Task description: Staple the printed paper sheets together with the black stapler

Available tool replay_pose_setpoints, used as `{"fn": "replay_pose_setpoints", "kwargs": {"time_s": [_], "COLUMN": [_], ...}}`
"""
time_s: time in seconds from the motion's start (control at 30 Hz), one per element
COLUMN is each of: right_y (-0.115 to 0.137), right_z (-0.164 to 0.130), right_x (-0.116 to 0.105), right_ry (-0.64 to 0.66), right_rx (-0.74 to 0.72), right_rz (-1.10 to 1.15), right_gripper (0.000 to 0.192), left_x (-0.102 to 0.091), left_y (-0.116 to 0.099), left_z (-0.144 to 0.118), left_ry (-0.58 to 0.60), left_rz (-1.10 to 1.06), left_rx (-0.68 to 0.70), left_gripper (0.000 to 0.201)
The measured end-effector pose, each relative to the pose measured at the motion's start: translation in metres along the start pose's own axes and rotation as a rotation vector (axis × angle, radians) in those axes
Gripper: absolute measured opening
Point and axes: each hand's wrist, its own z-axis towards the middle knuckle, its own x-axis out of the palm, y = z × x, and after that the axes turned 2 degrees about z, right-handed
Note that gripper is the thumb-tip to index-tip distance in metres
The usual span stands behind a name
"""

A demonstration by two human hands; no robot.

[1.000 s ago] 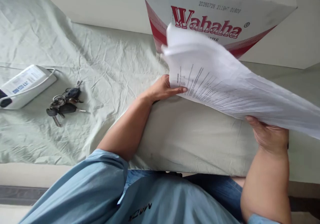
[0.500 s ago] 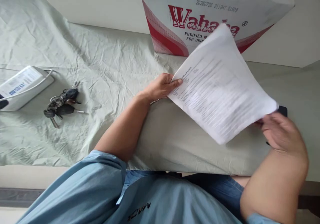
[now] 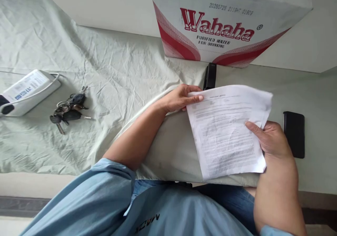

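A stack of printed white papers (image 3: pixel 226 132) lies flat on a pale green pillow (image 3: pixel 171 148) in front of me. My left hand (image 3: pixel 181 97) pinches the papers' top left corner between thumb and fingers. My right hand (image 3: pixel 270 139) grips their right edge, thumb on top. A black stapler (image 3: pixel 210 76) lies just beyond the papers, against the box. A black phone (image 3: pixel 294 134) rests to the right of my right hand.
A white and red Wahaha cardboard box (image 3: pixel 229 18) stands at the back. On the wrinkled green sheet (image 3: pixel 110 74) at the left lie a bunch of keys (image 3: pixel 67 110) and a white device with a cable (image 3: pixel 25 91). My blue shirt fills the bottom.
The papers were raised and waving in the air; now they are lowered flat onto the pillow. My right hand shifted from below them to their right edge, which uncovers the stapler and phone.
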Motion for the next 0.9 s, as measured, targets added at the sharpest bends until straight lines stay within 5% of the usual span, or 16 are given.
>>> {"fn": "replay_pose_setpoints", "kwargs": {"time_s": [0.13, 0.3, 0.53, 0.9], "right_y": [0.000, -0.006, -0.015, -0.013], "right_z": [0.006, 0.011, 0.018, 0.021], "right_x": [0.000, -0.002, 0.006, 0.004], "right_ry": [-0.141, -0.066, -0.150, -0.044], "right_rx": [-0.050, -0.011, -0.134, -0.056], "right_rz": [0.130, 0.101, 0.101, 0.106], "right_gripper": [0.062, 0.061, 0.061, 0.061], "left_x": [0.006, 0.007, 0.008, 0.015], "left_y": [0.003, -0.001, 0.001, 0.008], "left_z": [0.004, 0.000, 0.001, 0.006], "left_ry": [0.016, 0.033, 0.086, -0.081], "left_rz": [-0.260, -0.118, -0.065, -0.115], "left_rx": [0.003, -0.064, -0.090, 0.009], "left_gripper": [0.077, 0.083, 0.080, 0.075]}}
